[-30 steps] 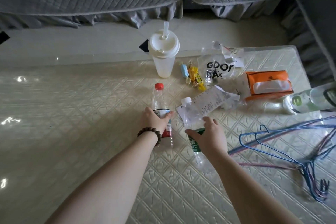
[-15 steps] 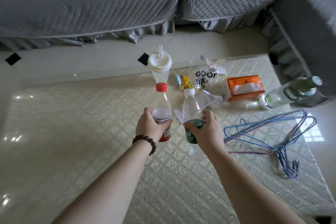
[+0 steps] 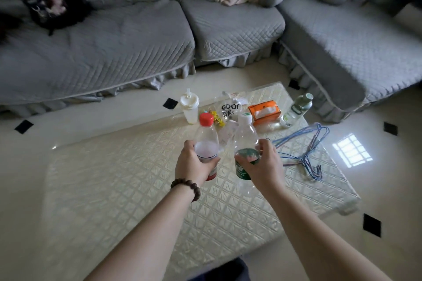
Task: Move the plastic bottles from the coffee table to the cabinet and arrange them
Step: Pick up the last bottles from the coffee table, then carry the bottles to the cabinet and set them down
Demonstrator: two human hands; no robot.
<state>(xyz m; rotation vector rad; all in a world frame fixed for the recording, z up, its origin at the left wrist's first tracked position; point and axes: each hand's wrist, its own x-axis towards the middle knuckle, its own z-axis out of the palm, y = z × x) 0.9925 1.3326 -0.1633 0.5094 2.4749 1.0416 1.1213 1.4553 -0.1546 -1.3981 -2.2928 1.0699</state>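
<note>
My left hand [image 3: 191, 164] grips a clear plastic bottle with a red cap [image 3: 206, 134] around its red-and-white label, lifted above the coffee table [image 3: 127, 180]. Beside it, my right hand [image 3: 262, 164] grips a clear bottle with a white cap [image 3: 245, 131] around its green label. Both bottles stand upright in the air, close together. A third bottle with a green lid [image 3: 296, 109] stands near the table's far right corner.
On the far part of the table are a white lidded cup with a straw [image 3: 189, 108], candy wrappers, a printed plastic bag [image 3: 229, 108], an orange tissue pack [image 3: 263, 110] and wire hangers [image 3: 303, 153]. A grey sofa [image 3: 137, 34] wraps the back and right.
Both hands have lifted the two bottles off the table and drawn them higher and closer. The view has pulled back and up, bringing the sofa into sight.
</note>
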